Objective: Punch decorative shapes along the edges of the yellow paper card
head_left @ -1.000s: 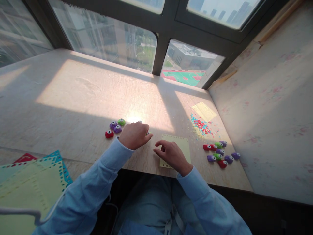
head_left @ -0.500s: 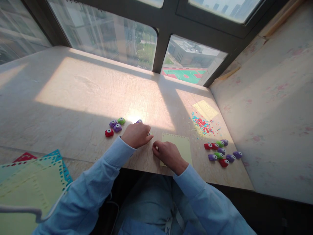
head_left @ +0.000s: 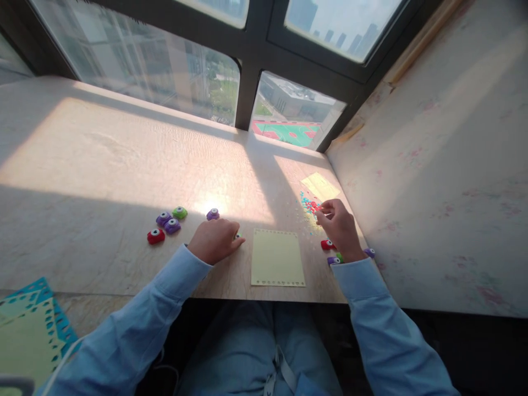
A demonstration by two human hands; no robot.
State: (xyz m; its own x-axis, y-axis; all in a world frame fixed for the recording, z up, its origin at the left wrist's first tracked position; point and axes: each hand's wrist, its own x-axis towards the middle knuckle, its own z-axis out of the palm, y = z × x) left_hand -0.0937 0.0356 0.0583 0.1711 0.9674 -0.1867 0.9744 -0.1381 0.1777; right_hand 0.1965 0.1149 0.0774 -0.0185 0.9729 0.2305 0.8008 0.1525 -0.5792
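Observation:
My left hand is closed around a small craft paper punch, mostly hidden under the fingers. Just beyond it sits a purple punch. To its right lies a pale yellow sheet with small holes punched along its top and bottom edges. My right hand hovers at the near right side of a heap of red, blue and yellow paper bits. Its thumb and fingertips are pinched together; anything between them is too small to make out.
Red, purple and green punches cluster on the left. More punches lie partly under my right arm. A folded yellow paper rests near the wall. Punched coloured sheets and a white cable are at lower left.
My right hand has moved from beside the left hand, over the yellow sheet, rightward to the paper bits. The sheet is now uncovered. My left hand stays closed on the punch; the view has shifted.

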